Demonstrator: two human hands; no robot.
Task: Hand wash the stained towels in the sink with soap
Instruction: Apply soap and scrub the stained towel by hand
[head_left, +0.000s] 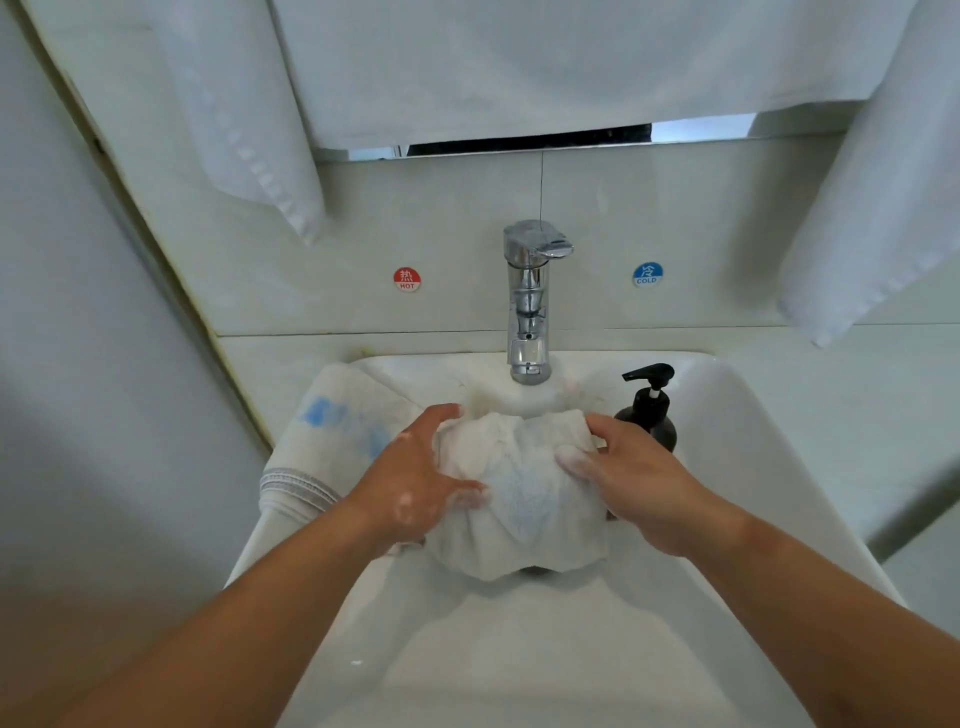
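White ceramic sink; I see no stream from the faucet. Left rim: second towel, blue-stained, draped and waiting. Left hand, sudsy, has its fingers curled onto the bunched towel held over the basin. Right hand clutches the opposite side. Risk: the soap pump bottle stands just behind the right knuckles, and I judge a hard scrub could topple it.

I'm looking forward and down from my head camera, close over the sink, faucet centre frame.
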